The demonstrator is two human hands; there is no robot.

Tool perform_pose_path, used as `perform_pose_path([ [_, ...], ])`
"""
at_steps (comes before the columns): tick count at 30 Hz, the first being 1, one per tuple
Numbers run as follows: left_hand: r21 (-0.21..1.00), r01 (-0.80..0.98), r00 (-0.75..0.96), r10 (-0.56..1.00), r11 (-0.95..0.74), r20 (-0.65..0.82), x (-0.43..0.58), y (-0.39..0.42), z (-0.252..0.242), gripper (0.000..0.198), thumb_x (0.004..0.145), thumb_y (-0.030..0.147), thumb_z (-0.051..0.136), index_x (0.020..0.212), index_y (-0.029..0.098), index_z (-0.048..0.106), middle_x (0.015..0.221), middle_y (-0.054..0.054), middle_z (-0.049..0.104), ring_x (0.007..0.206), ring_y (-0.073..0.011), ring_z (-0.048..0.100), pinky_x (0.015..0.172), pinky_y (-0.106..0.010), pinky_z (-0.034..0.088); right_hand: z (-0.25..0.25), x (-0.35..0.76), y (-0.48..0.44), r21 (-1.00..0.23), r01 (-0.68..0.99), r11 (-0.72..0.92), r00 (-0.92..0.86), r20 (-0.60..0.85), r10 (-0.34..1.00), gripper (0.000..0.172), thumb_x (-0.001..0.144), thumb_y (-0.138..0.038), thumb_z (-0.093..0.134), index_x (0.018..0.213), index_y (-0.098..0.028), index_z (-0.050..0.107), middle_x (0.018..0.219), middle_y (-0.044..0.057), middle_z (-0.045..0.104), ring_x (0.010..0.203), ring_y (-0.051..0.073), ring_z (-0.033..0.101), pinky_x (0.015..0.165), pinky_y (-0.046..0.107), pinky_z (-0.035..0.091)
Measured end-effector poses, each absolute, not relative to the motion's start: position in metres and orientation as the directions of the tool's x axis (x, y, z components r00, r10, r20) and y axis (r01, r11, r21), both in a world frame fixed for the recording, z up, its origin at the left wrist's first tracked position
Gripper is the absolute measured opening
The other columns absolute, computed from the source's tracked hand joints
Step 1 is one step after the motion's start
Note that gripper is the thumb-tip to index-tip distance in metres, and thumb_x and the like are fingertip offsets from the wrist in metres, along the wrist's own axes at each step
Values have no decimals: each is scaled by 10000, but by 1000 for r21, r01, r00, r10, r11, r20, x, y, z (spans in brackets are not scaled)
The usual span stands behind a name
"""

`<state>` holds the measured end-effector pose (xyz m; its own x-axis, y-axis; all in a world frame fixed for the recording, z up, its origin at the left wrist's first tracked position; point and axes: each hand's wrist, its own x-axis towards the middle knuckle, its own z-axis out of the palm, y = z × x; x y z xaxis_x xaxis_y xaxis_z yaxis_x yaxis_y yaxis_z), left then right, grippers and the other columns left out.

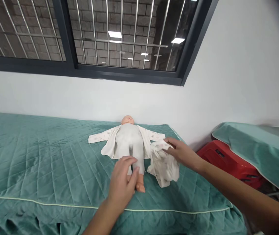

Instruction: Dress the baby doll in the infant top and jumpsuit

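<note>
A baby doll lies on its back on a green quilted bed cover, in pale grey-white leggings and a cream, lightly printed jacket spread open with both sleeves out to the sides. My left hand is over the doll's lower legs, fingers curved and thumb apart; it partly hides one foot, and I see nothing held in it. The other bare foot shows beside my thumb. To the right of the doll, my right hand grips the top of a crumpled cream printed garment, which droops onto the cover.
The green bed has a pale piped front edge. Behind it rise a white wall and a dark-framed window with metal bars. At right, a red plastic object sits below another green-covered surface.
</note>
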<state>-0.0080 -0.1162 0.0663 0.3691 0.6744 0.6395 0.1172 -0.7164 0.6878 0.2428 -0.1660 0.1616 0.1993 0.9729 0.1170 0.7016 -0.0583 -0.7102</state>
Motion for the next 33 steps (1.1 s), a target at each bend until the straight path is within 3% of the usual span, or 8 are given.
perform_pose_path([
  [5,694,57,437,643,-718,630,9,-135,100,628,843,376,670,1400,272,397,1422,-134,442,1321,-303,445,1029,-473,452,204,201,-146,-960,277,-31,161,14,987,279,816,-453,643,951,-209,648,933,22,682,825,188,605,691,285,449],
  [9,746,78,381,711,-661,591,9,-126,111,786,777,351,726,1445,265,319,1455,-140,384,1372,-325,378,1086,-498,394,222,178,-141,-998,-50,-22,48,-25,999,262,816,-426,672,907,-182,636,866,34,671,773,176,595,700,296,479],
  [13,831,94,294,813,-549,503,-2,-122,114,659,775,299,701,1371,251,424,1358,-116,505,1281,-303,481,1051,-462,412,238,168,-141,-968,-250,24,39,15,999,219,853,-407,639,912,-196,637,856,27,677,843,189,619,790,302,505],
  [19,939,66,307,903,-337,302,-22,-116,112,280,843,335,602,1089,209,646,1064,-51,693,1008,-240,624,878,-350,479,256,161,-150,-961,-258,98,71,82,994,248,890,-401,594,1032,-204,642,829,32,687,869,218,651,814,340,534],
  [25,940,-106,139,931,-324,336,-48,-95,154,290,859,348,570,1092,206,669,1003,-18,703,889,-184,625,728,-252,477,253,192,-153,-995,-99,-9,107,-20,994,315,904,-428,559,1075,-173,628,958,90,705,964,249,652,846,374,547],
  [29,908,15,215,888,-418,406,-45,-81,207,246,804,304,591,991,187,698,879,-8,705,775,-170,613,628,-230,445,248,199,-156,-922,388,-20,210,67,975,437,884,-527,563,1143,-175,583,1212,153,638,1100,313,612,902,485,529],
  [31,904,19,303,864,-427,401,-36,-77,232,244,772,283,590,962,177,701,829,-10,698,716,-163,606,584,-227,426,246,185,-161,-669,731,137,146,349,926,517,856,-532,617,1247,-208,523,1375,150,542,1240,337,530,1001,550,463],
  [33,914,-25,388,839,-406,383,-25,-76,252,228,750,265,584,923,170,698,791,-11,683,671,-151,599,568,-226,421,246,163,-168,-221,908,356,-169,584,794,489,872,-450,635,1289,-235,496,1495,124,429,1372,326,401,1125,597,314],
])
